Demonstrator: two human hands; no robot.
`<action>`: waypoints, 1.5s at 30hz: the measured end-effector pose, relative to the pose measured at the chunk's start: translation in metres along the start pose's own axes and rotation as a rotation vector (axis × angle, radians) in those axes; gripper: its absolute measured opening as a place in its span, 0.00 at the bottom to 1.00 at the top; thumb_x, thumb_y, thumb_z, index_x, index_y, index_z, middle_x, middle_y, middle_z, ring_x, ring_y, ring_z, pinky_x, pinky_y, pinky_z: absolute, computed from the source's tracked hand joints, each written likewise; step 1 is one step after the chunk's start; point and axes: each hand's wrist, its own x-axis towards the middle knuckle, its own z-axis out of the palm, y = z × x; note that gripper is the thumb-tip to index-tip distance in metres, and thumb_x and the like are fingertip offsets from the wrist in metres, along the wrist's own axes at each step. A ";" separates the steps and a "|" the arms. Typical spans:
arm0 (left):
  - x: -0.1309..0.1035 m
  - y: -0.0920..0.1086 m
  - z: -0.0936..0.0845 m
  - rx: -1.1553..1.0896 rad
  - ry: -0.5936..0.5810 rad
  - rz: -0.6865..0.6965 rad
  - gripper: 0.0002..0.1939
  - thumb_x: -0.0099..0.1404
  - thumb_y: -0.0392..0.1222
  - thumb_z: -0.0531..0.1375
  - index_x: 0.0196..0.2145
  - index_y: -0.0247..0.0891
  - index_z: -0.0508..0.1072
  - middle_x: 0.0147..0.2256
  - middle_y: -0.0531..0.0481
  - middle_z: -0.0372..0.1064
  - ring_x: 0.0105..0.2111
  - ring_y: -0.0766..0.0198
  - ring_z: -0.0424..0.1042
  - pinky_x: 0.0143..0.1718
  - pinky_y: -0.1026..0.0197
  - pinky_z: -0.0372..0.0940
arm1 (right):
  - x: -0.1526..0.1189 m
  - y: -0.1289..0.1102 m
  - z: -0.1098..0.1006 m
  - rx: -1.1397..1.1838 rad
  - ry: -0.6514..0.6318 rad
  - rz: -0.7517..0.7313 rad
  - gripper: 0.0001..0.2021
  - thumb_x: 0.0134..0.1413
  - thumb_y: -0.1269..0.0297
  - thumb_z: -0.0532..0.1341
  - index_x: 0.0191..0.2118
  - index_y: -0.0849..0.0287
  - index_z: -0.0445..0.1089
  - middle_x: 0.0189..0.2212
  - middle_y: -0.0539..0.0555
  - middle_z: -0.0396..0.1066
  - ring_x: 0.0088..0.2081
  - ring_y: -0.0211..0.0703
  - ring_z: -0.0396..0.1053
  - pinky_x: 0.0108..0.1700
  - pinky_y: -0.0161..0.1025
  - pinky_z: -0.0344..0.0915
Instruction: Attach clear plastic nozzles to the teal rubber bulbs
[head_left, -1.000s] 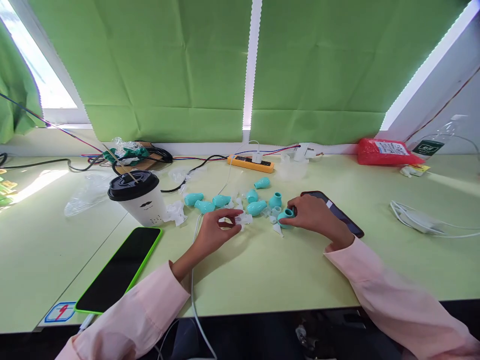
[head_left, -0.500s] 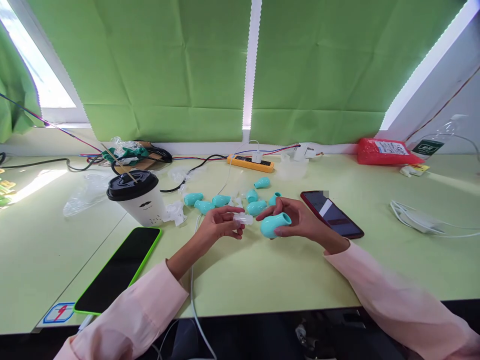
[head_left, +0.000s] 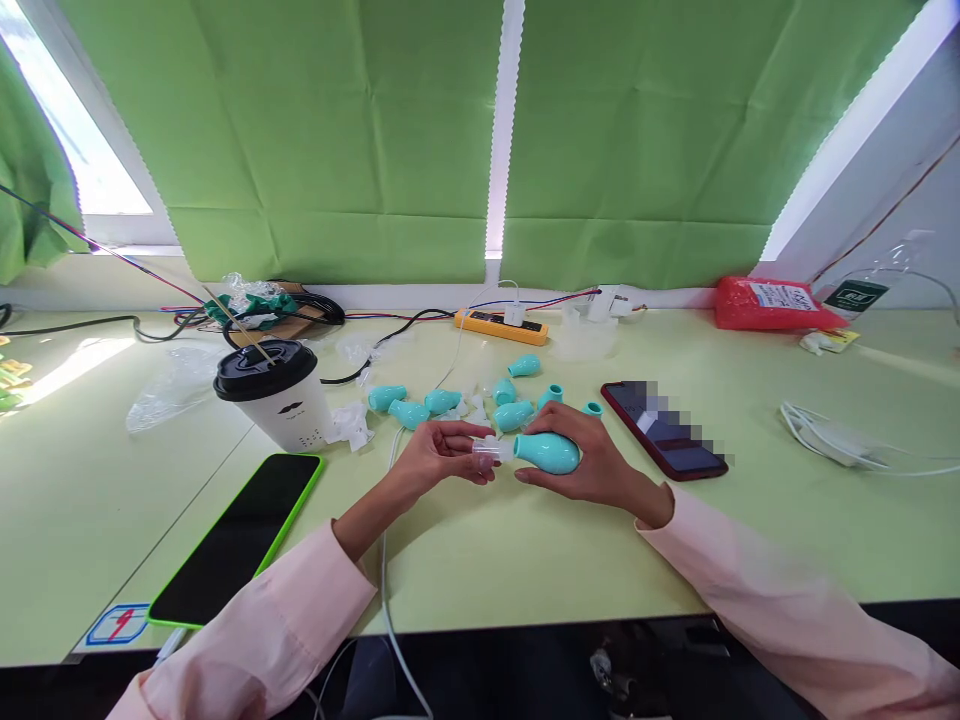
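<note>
My left hand (head_left: 437,457) pinches a short clear plastic tube (head_left: 493,449) between thumb and fingers, its free end pointing right. In my right hand (head_left: 604,465) lies a glossy turquoise bulb (head_left: 551,454), gripped round its fat end, with the narrow neck facing left. Tube and neck are in line and meet; how deep the tube sits in the neck I cannot tell. Just beyond my hands several more turquoise bulbs (head_left: 514,416) rest on the table (head_left: 525,560), some on their sides, some with the mouth up.
Left of my hands are a lidded paper cup (head_left: 289,410), crumpled tissue (head_left: 350,427) and a green-edged phone (head_left: 240,540). A dark red phone (head_left: 664,430) lies to the right. Farther back sit a yellow power strip (head_left: 499,326) and a red packet (head_left: 776,303). A white cable (head_left: 385,570) crosses the front edge.
My right hand has turned the turquoise bulb so that its neck points left, and the neck now meets the tube. My left hand has barely moved.
</note>
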 end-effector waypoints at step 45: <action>-0.003 -0.012 0.005 0.296 0.176 0.185 0.20 0.45 0.40 0.63 0.38 0.29 0.71 0.26 0.46 0.73 0.27 0.60 0.72 0.32 0.59 0.68 | -0.003 -0.002 0.020 0.434 -0.200 0.401 0.15 0.35 0.62 0.62 0.31 0.59 0.60 0.26 0.47 0.59 0.27 0.35 0.58 0.28 0.33 0.57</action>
